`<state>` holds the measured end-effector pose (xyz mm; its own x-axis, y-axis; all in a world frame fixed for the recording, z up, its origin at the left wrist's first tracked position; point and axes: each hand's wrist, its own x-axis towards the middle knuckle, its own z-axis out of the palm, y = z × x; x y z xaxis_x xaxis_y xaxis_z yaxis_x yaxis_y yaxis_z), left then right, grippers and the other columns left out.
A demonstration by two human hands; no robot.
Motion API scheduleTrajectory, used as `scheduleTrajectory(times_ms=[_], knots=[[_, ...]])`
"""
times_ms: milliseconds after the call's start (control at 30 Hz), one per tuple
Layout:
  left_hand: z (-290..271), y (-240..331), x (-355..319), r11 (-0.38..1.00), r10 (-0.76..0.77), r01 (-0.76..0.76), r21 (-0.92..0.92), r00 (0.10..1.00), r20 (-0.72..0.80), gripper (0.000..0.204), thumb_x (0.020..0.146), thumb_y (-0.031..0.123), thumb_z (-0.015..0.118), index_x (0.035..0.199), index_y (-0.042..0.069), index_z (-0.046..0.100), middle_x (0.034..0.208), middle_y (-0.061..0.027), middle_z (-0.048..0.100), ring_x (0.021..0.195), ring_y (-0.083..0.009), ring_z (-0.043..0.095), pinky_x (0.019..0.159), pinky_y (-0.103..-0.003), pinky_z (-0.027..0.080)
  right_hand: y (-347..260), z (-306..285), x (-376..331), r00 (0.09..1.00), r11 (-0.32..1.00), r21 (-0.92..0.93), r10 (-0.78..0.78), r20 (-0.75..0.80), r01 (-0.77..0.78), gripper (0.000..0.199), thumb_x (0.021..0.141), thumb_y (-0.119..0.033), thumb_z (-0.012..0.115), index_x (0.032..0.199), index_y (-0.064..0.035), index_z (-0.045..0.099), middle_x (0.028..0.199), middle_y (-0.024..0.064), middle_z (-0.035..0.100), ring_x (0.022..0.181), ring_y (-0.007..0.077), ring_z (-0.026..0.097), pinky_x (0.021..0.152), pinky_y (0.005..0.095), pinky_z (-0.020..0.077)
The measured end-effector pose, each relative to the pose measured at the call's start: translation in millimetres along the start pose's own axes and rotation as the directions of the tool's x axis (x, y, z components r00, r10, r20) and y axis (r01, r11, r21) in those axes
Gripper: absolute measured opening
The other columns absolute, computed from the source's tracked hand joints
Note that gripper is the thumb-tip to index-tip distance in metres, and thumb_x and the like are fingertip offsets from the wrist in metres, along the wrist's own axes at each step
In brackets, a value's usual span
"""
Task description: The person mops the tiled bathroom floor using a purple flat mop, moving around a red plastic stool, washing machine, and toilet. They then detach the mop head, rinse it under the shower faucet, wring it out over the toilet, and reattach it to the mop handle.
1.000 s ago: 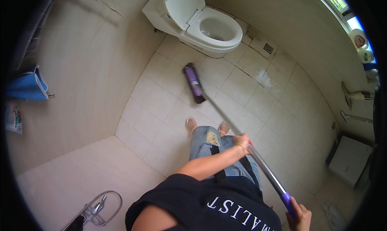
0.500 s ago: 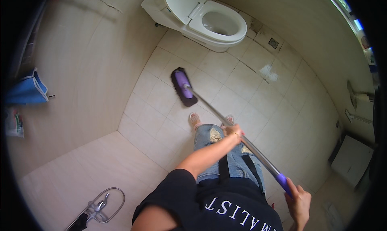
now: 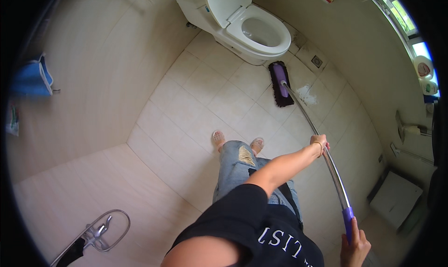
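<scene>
A mop with a purple plate and dark fringed pad (image 3: 282,90) rests on the tiled floor, a little in front of the toilet's right side. Its long metal pole slants back towards me on the right. My left hand (image 3: 320,144) is closed round the middle of the pole, the arm reaching across my body. At the near end, my right hand (image 3: 356,246) grips the purple handle (image 3: 347,219), with one finger stretched along it. The mop pad lies beside a white patch (image 3: 306,95) on the tiles.
The toilet (image 3: 261,31) stands at the far wall with its lid up. Right of it is a floor drain (image 3: 317,61). A shower mixer and hose (image 3: 100,231) are at lower left, a blue cloth (image 3: 33,77) hangs left, and a pale box-shaped thing (image 3: 396,195) stands right.
The mop head has swept right across the floor, from left of my feet to near the white patch. Both hands have moved right with the pole, still holding it.
</scene>
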<state>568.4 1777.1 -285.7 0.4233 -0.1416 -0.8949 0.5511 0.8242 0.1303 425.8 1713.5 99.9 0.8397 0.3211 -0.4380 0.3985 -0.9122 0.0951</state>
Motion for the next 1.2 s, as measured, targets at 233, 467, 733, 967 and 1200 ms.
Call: scheduleTrajectory(times_ms=[233,467,733,967,1200], knots=[[-58,32,-50,0.963,0.068,-0.064,-0.26,0.998,0.009,0.01,0.071,0.007,0.042,0.063,0.001,0.043,0.055,-0.0106,0.048,0.046,-0.0226,0.051,0.043,-0.035,0.047,18,-37,13,0.981,0.98,0.077,-0.186,0.046,0.182,0.043,0.073,-0.014,0.06,0.114,-0.0178,0.049,0.073,0.0127,0.054,0.058,0.0305,0.053,0.05,0.0378,0.0424],[-180,64,-109,0.826,0.244,-0.278,-0.49,0.96,-0.134,0.011,0.074,0.01,0.042,0.068,0.001,0.042,0.062,-0.0112,0.049,0.052,-0.0235,0.054,0.049,-0.036,0.05,-21,-36,41,0.851,0.847,0.185,-0.519,0.078,0.499,0.039,0.075,-0.013,0.059,0.112,-0.0143,0.051,0.076,0.0141,0.056,0.058,0.0285,0.055,0.052,0.0348,0.0438],[-421,89,-156,0.634,0.259,-0.55,-0.543,0.813,-0.521,0.011,0.072,0.011,0.044,0.066,0.002,0.044,0.055,-0.0109,0.047,0.049,-0.0224,0.051,0.047,-0.038,0.046,-195,15,89,0.512,0.517,0.057,-0.855,0.077,0.854,0.045,0.065,-0.013,0.065,0.108,-0.0136,0.052,0.063,0.0085,0.049,0.053,0.0242,0.053,0.048,0.0351,0.0428],[-690,137,-201,0.566,0.154,-0.596,-0.569,0.755,-0.637,0.009,0.068,0.006,0.042,0.06,0.009,0.039,0.053,-0.0049,0.039,0.045,-0.0154,0.039,0.04,-0.028,0.041,-455,76,79,0.31,0.307,-0.044,-0.934,0.18,0.951,0.039,0.075,-0.015,0.052,0.112,-0.004,0.044,0.063,0.0124,0.05,0.049,0.0226,0.054,0.041,0.0306,0.0432],[-724,210,-203,0.679,0.02,-0.461,-0.571,0.789,-0.614,0.008,0.069,0.008,0.039,0.061,0.007,0.039,0.054,-0.0059,0.041,0.045,-0.0164,0.043,0.041,-0.028,0.042,-519,54,122,0.409,0.428,0.047,-0.886,0.218,0.903,0.039,0.078,-0.019,0.051,0.113,-0.006,0.042,0.065,0.0136,0.052,0.05,0.0255,0.054,0.043,0.0341,0.0432]])
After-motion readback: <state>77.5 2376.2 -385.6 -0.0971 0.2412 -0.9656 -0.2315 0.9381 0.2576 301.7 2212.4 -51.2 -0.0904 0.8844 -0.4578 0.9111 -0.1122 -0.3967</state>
